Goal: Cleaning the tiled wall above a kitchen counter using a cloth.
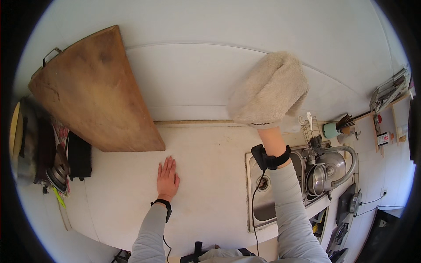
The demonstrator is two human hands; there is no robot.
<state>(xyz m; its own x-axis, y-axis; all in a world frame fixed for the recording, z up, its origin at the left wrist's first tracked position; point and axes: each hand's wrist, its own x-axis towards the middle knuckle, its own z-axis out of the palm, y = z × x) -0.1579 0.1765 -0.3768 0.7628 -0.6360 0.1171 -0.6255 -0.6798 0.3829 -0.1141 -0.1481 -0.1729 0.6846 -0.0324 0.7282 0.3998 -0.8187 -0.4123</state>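
My left hand point(168, 180) lies flat, palm down, on the pale countertop point(210, 184), with nothing in it. Out in front, my right hand, seen only from the wrist point(273, 139), is hidden by a beige plush cloth point(273, 88). This cloth is up at the white wall point(184, 79), above the counter's back edge, and its left side is blurred. Whether it is wrapped around the hand or worn like a mitt, I cannot tell. Just beyond my left fingertips leans a large wooden cutting board point(98, 92) with a metal handle.
Under my right forearm is a steel sink point(260, 213). Metal pans point(317, 179), a curved faucet point(352, 164) and a wire rack point(310, 131) stand at its right. A black box point(79, 156) and pot lids point(57, 176) sit at the left. Cables hang from both wrist straps.
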